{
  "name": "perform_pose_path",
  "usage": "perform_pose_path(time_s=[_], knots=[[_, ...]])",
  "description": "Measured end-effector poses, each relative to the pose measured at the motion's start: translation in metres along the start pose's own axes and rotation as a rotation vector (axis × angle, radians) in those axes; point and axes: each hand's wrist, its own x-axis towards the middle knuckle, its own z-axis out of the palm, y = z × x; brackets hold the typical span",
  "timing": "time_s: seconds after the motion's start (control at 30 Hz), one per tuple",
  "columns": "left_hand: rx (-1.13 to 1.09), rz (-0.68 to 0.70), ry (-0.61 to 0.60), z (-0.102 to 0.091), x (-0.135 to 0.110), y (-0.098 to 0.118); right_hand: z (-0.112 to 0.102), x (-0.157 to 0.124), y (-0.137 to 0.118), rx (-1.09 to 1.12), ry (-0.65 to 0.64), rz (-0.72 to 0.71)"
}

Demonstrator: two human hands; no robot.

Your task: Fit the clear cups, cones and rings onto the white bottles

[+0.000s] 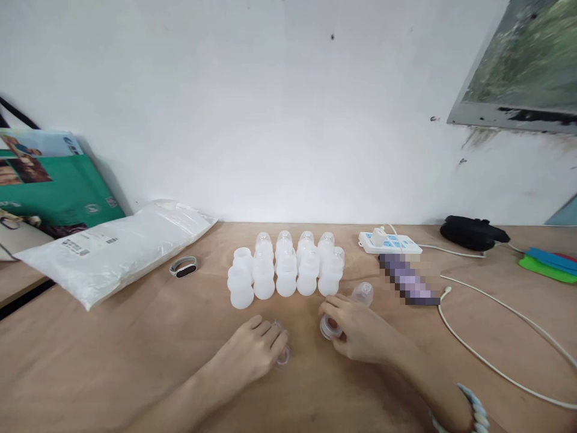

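Several small translucent white bottles [286,270] stand in two rows on the wooden table [112,355]. My left hand [252,352] rests on the table in front of them, fingers curled over a clear small part [283,355]. My right hand [356,331] grips a clear round cap [330,326] between thumb and fingers. Another clear cap [363,293] lies just beyond my right hand, beside the rightmost bottle.
A white plastic bag [112,246] lies at the left with a grey wristband [183,266] next to it. A power strip [390,242], white cables [491,355], a black object [471,232] and a blurred-out item [408,279] sit at the right. Green packaging [54,186] leans on the wall.
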Motion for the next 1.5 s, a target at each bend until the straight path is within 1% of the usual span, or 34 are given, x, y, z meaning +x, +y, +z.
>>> perform_pose_path(time_s=[0.03, 0.1, 0.2, 0.3, 0.37, 0.43, 0.5, 0.57, 0.67, 0.77, 0.83, 0.9, 0.97, 1.07, 1.1, 1.17, 1.2, 1.23, 1.27, 1.33, 1.4, 1.43, 1.5], knots=[[-0.004, -0.012, 0.019, -0.003, 0.0, -0.003, -0.001, -0.001, 0.001, -0.006, -0.008, -0.002], [0.007, -0.053, 0.1, -0.011, 0.002, -0.01, -0.004, -0.003, 0.003, -0.021, -0.027, 0.0], [0.139, -0.15, 0.243, -0.026, 0.005, -0.02, -0.007, -0.005, 0.005, -0.025, -0.047, 0.006], [0.273, -0.279, 0.333, -0.042, 0.01, -0.031, -0.009, -0.006, 0.006, 0.021, -0.024, 0.019], [0.316, -0.369, 0.367, -0.051, 0.016, -0.04, -0.011, -0.006, 0.006, 0.06, 0.014, 0.026], [0.317, -0.452, 0.362, -0.058, 0.024, -0.05, -0.013, -0.005, 0.005, 0.088, 0.063, 0.032], [0.287, -0.517, 0.32, -0.062, 0.032, -0.058, -0.015, -0.003, 0.004, 0.097, 0.107, 0.037], [0.262, -0.551, 0.264, -0.062, 0.039, -0.064, -0.017, -0.002, 0.003, 0.096, 0.129, 0.032], [0.272, -0.559, 0.182, -0.057, 0.046, -0.066, -0.016, -0.002, 0.002, 0.104, 0.135, 0.013], [0.29, -0.552, 0.15, -0.051, 0.047, -0.064, -0.014, -0.002, 0.002, 0.106, 0.145, -0.011], [0.292, -0.546, 0.163, -0.049, 0.046, -0.062, -0.013, -0.002, 0.002, 0.097, 0.168, -0.021], [0.296, -0.536, 0.197, -0.052, 0.043, -0.058, -0.013, -0.002, 0.002, 0.086, 0.206, -0.031], [0.303, -0.515, 0.257, -0.059, 0.041, -0.053, -0.012, -0.002, 0.002, 0.08, 0.259, -0.051], [0.263, -0.482, 0.366, -0.078, 0.039, -0.038, -0.011, -0.002, 0.002, 0.089, 0.354, -0.081], [0.222, -0.471, 0.387, -0.085, 0.039, -0.032, -0.011, -0.002, 0.002, 0.103, 0.385, -0.088], [0.08, -0.407, 0.478, -0.096, 0.04, -0.019, -0.01, -0.003, 0.0, 0.155, 0.435, -0.096], [-0.016, -0.377, 0.473, -0.099, 0.041, -0.013, -0.01, -0.003, -0.001, 0.193, 0.458, -0.102], [-0.106, -0.347, 0.435, -0.099, 0.041, -0.007, -0.01, -0.004, -0.003, 0.239, 0.477, -0.11], [-0.186, -0.325, 0.372, -0.098, 0.042, -0.002, -0.011, -0.005, -0.005, 0.294, 0.493, -0.12], [-0.305, -0.281, 0.213, -0.089, 0.043, 0.006, -0.011, -0.007, -0.01, 0.425, 0.505, -0.144], [-0.37, -0.243, 0.107, -0.075, 0.044, 0.013, -0.01, -0.009, -0.016, 0.559, 0.462, -0.151], [-0.376, -0.231, 0.088, -0.069, 0.045, 0.016, -0.009, -0.01, -0.019, 0.612, 0.428, -0.141], [-0.364, -0.216, 0.089, -0.059, 0.047, 0.022, -0.007, -0.01, -0.024, 0.672, 0.357, -0.099]])
